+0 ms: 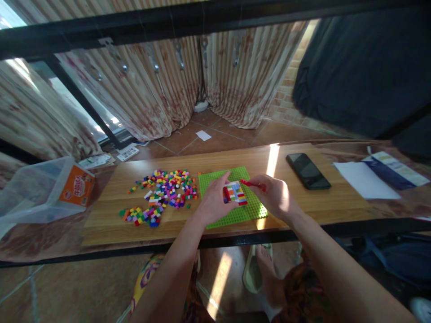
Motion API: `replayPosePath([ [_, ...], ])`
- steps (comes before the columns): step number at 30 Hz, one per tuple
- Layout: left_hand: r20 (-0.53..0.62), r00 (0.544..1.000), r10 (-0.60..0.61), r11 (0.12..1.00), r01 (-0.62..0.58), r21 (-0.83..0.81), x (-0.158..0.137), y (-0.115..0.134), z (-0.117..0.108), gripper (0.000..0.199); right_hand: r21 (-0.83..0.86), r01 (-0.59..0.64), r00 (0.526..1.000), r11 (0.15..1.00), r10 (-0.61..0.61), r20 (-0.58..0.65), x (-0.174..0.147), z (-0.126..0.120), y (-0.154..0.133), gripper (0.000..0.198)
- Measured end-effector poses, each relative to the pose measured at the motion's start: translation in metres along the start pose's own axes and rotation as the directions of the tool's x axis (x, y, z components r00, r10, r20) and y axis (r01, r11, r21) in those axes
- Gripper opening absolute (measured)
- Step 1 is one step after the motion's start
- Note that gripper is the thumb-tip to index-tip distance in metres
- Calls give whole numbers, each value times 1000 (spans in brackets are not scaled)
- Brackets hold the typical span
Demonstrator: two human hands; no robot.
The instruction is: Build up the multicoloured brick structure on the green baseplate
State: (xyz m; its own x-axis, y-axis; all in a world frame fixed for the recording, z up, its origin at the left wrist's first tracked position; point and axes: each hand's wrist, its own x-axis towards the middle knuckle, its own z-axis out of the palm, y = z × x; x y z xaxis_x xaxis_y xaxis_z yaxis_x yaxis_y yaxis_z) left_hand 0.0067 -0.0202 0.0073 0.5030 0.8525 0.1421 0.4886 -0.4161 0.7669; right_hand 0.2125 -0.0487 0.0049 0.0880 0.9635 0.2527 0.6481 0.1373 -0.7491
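Item one: our left hand (213,199), fingers curled against the left edge of a small block build (235,193) in striped colours, thumb pressed to it. The build sits on a green baseplate (220,177) at the middle of the counter (111,215).

Item two: our right hand (276,195), thumb and forefinger pinching a slim red piece (249,183), held just at the far right corner of the build; whether piece and build touch, we cannot tell.

Item three: a loose scatter of small coloured bricks (166,190), left of the baseplate, with a smaller cluster nearer us at its left end.

Item four: a dark phone (308,170), face up, right of the baseplate and well apart from our hands.

Item five: a white sheet (365,179) and a blue-and-white booklet (395,170), at the far right end.

Item six: a clear plastic tub (30,193) holding an orange carton (77,184), off the counter's left end.

Item seven: striped curtains (161,94) beyond the counter, hanging to a tiled floor (232,134).
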Motion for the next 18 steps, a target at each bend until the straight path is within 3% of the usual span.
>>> replayPosePath([
  [18, -65, 997, -35, 998, 32, -45, 0, -5, 9, 83, -24, 21, 1000, 999, -21, 11, 0, -2, 1, 15],
])
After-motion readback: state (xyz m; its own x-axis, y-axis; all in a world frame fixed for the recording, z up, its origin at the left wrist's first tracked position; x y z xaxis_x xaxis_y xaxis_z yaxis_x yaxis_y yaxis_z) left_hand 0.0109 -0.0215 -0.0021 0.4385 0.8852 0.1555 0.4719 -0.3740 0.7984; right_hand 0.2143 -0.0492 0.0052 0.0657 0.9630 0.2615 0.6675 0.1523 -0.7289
